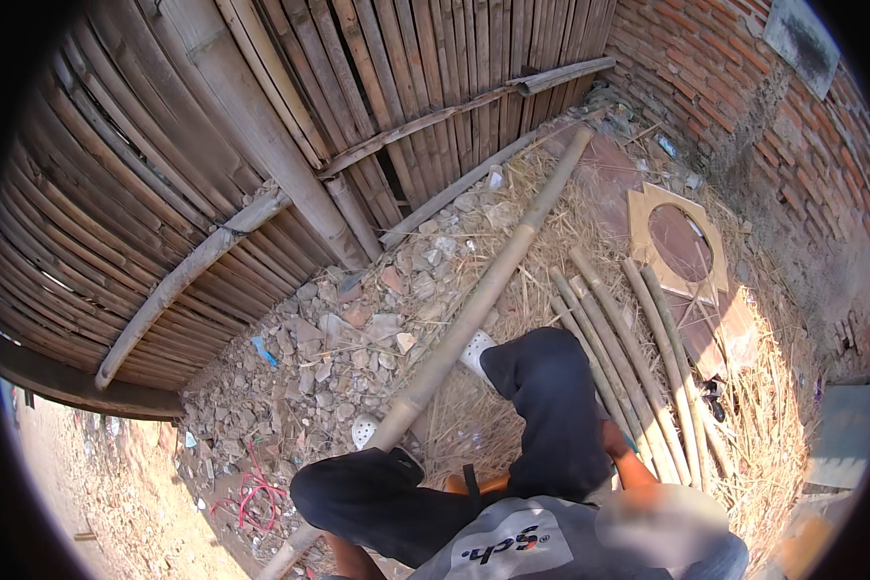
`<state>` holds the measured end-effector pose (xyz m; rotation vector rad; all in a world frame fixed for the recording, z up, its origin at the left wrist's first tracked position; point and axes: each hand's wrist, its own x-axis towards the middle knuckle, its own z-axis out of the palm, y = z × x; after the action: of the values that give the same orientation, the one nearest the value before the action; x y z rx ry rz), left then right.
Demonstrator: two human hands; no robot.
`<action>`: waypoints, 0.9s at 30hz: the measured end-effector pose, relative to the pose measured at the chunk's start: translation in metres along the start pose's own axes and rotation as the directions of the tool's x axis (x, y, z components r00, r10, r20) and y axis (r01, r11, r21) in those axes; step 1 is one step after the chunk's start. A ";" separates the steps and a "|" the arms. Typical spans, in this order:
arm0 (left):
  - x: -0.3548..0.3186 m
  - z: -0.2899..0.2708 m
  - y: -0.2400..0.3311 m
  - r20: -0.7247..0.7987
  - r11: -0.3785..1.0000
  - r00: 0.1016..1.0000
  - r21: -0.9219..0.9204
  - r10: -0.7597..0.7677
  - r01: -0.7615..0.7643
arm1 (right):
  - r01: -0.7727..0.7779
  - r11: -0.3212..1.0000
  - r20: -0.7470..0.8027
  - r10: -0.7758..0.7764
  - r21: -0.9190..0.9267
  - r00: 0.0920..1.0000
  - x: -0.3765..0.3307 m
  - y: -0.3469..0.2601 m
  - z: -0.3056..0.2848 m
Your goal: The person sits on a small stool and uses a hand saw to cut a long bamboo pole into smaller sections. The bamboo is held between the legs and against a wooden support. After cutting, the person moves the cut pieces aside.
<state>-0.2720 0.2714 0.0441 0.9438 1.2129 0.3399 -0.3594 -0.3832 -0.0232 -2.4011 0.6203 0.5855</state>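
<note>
My right hand (613, 439) is low beside my right knee (551, 372), partly hidden by the dark trouser leg. Its fingers do not show clearly, and a small teal bit (631, 445) is visible at its edge. Of my left arm, only bare skin (351, 558) below the left knee (358, 498) can be seen; the knee hides the hand. A long bamboo pole (474, 314) runs diagonally across the ground, passing beneath my left leg and by my white clogs (474, 354). Several thinner bamboo poles (621, 333) lie side by side, close to my right hand.
A slatted bamboo wall (164, 184) with poles rises on the left. On the right stands a brick wall (715, 77). Rubble (329, 367) and straw (764, 425) cover the ground, with a wooden frame (638, 227) and pink string (258, 493). An orange seat (493, 482) shows under me.
</note>
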 end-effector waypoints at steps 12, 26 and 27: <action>-0.051 0.020 0.011 -0.023 0.952 0.981 0.244 0.195 -0.183 | -0.155 0.952 -0.115 0.128 -0.264 0.985 -0.052 0.058 0.038; -0.144 0.090 0.130 -0.027 0.373 0.378 0.243 0.926 -0.896 | 0.456 0.602 0.012 -0.595 -0.656 0.803 -0.074 0.112 0.064; -0.164 0.116 0.127 0.049 0.276 0.287 0.167 0.957 -0.947 | 0.489 0.611 0.077 -0.575 -0.623 0.815 -0.078 0.112 0.057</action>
<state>-0.1947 0.1851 0.2512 1.7975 0.5422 1.2811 -0.4981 -0.4055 -0.0709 -3.0610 -0.3480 0.3941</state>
